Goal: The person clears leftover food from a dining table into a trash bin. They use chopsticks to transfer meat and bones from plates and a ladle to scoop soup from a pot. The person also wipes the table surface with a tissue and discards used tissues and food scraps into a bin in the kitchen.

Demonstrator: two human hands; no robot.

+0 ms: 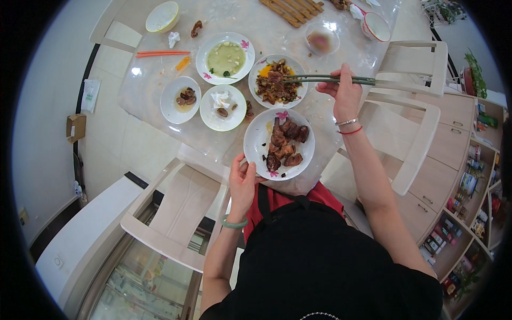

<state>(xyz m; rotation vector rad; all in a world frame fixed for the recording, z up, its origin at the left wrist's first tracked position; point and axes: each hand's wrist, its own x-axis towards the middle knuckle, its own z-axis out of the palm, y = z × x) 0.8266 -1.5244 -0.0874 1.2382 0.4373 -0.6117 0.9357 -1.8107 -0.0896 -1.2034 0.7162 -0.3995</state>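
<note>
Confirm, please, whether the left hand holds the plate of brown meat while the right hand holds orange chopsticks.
Not quite: in the head view, the right hand holds dark green chopsticks, not orange; the left hand does hold the plate of brown meat.

The left hand [242, 184] holds the meat plate [255, 140] by its near-left rim. Just beyond that plate, green chopsticks [320, 78] in the right hand [345, 92] reach into a food dish [298, 65]. Left of the meat plate sits a tissue bowl [207, 119]; beyond it leftward, a soup plate [202, 57]; far beyond, a wooden rack [293, 10].
</note>
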